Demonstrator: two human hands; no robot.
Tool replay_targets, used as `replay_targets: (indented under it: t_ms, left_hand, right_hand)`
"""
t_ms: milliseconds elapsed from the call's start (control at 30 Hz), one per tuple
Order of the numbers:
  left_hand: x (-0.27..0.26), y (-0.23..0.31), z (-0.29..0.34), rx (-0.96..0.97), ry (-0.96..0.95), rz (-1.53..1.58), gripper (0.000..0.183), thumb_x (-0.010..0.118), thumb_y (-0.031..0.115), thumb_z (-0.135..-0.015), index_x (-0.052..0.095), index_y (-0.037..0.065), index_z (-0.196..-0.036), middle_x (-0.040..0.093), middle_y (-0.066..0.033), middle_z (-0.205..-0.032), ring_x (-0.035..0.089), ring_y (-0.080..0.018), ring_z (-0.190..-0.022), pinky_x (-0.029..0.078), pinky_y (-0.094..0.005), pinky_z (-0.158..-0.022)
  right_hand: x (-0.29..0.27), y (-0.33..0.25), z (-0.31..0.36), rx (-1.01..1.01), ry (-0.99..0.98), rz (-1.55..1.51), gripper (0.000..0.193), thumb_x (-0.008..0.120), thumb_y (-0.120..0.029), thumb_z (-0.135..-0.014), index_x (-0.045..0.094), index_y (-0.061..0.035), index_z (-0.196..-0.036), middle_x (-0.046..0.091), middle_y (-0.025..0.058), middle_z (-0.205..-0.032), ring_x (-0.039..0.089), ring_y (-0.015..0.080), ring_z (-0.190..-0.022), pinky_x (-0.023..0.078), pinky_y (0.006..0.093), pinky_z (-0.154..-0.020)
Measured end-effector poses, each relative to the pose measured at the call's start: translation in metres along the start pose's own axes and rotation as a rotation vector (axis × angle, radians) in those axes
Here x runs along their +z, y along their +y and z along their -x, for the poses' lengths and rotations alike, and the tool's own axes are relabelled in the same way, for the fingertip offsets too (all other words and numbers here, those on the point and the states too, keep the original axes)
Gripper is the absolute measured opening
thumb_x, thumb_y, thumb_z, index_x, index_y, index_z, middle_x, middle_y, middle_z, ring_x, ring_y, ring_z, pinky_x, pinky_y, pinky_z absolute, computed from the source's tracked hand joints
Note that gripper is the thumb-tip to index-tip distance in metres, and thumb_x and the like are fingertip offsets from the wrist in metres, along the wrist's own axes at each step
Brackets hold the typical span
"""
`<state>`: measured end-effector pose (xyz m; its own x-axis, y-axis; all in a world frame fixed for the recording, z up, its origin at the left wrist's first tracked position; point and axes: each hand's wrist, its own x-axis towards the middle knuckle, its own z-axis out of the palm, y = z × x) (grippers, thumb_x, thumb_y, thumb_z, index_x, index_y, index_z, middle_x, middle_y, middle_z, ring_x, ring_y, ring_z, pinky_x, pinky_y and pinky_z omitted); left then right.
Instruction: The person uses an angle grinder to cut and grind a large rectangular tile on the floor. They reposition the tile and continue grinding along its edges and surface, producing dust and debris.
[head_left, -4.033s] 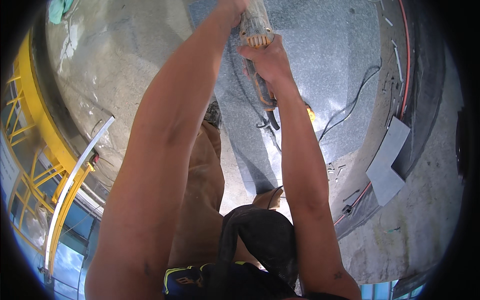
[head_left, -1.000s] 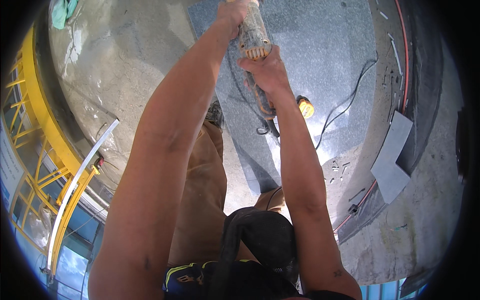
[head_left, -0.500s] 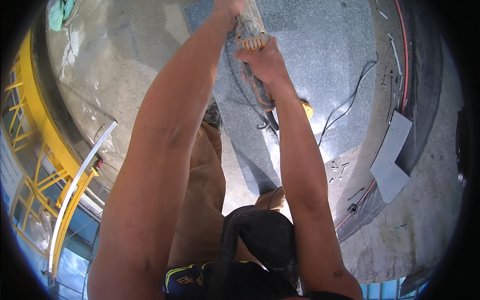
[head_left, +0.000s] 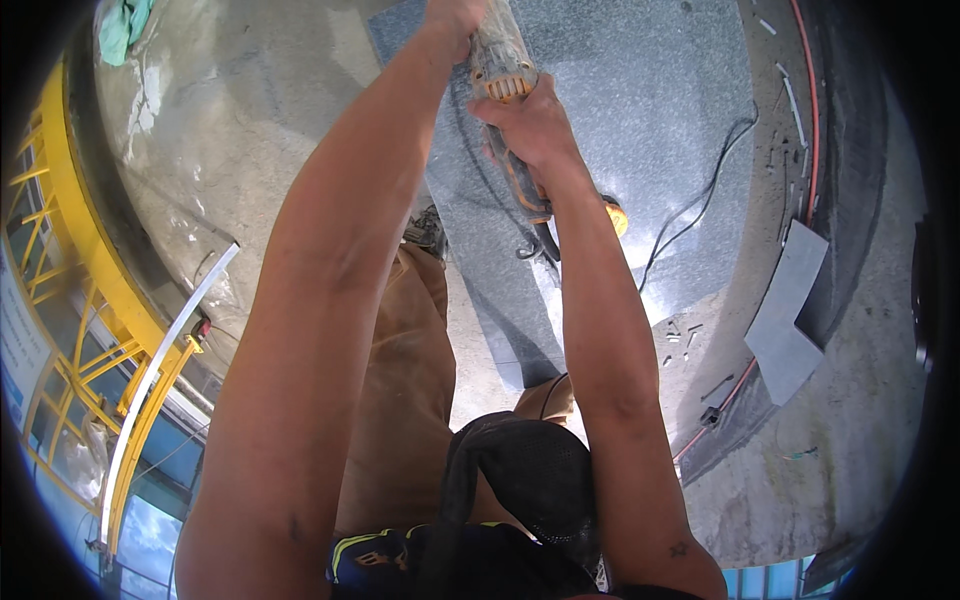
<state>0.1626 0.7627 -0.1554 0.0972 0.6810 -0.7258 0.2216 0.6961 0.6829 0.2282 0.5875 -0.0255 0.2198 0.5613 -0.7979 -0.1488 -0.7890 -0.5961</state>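
Note:
At the top, a worn, dusty corded angle grinder (head_left: 503, 50) with orange vents reaches past the picture's upper edge, so its working end is hidden. My right hand (head_left: 535, 125) is closed round its rear handle, and the cord end (head_left: 545, 240) hangs below. Farther forward, my left hand (head_left: 458, 15) grips the tool's front part, partly cut off by the frame. Beneath the tool lies a large galvanized metal sheet (head_left: 660, 130) on the concrete ground. A round yellow thing (head_left: 617, 216) shows partly behind my right forearm.
A black cable (head_left: 708, 185) loops across the sheet. To the right are an orange cord (head_left: 811, 110), a notched grey metal offcut (head_left: 785, 315) and small scraps (head_left: 683, 338). Yellow metal framework (head_left: 105, 290) and a long pale strip (head_left: 165, 345) stand at left. A green cloth (head_left: 122, 30) lies far left.
The view has shifted very slightly. Both hands keep the same grip on the angle grinder, and the sheet beneath looks unchanged.

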Motion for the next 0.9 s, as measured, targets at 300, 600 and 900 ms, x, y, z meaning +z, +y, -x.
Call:
replay_targets:
  t_ms: [300, 600, 900]
  left_hand:
    - [0.000, -0.015, -0.002, -0.005, -0.068, 0.100, 0.046, 0.077, 0.052, -0.097, 0.076, 0.009, -0.115, 0.074, -0.0061, -0.092, 0.070, -0.0213, -0.075, 0.058, -0.0445, -0.067]
    - [0.000, -0.008, 0.016, -0.067, -0.042, 0.044, 0.047, 0.072, 0.050, -0.100, 0.074, 0.008, -0.122, 0.074, -0.0069, -0.093, 0.072, -0.0221, -0.076, 0.060, -0.0453, -0.069]
    - [-0.008, -0.037, 0.011, 0.168, -0.201, 0.113, 0.034, 0.066, 0.041, -0.106, 0.075, 0.012, -0.121, 0.073, -0.0034, -0.096, 0.070, -0.0176, -0.083, 0.059, -0.0398, -0.074]
  right_hand:
    - [0.000, 0.016, 0.002, -0.041, 0.009, 0.040, 0.083, 0.086, -0.034, -0.080, 0.041, 0.0110, -0.134, 0.072, 0.0276, -0.101, 0.077, 0.0323, -0.076, 0.064, 0.0413, -0.066]
    - [-0.002, 0.021, 0.005, -0.008, 0.006, 0.050, 0.084, 0.085, -0.035, -0.079, 0.041, 0.0095, -0.136, 0.072, 0.0302, -0.107, 0.078, 0.0349, -0.083, 0.064, 0.0435, -0.072]
    - [-0.004, 0.027, 0.021, 0.027, -0.029, 0.059, 0.088, 0.085, -0.039, -0.078, 0.040, 0.0095, -0.136, 0.070, 0.0330, -0.112, 0.076, 0.0416, -0.101, 0.061, 0.0479, -0.088]
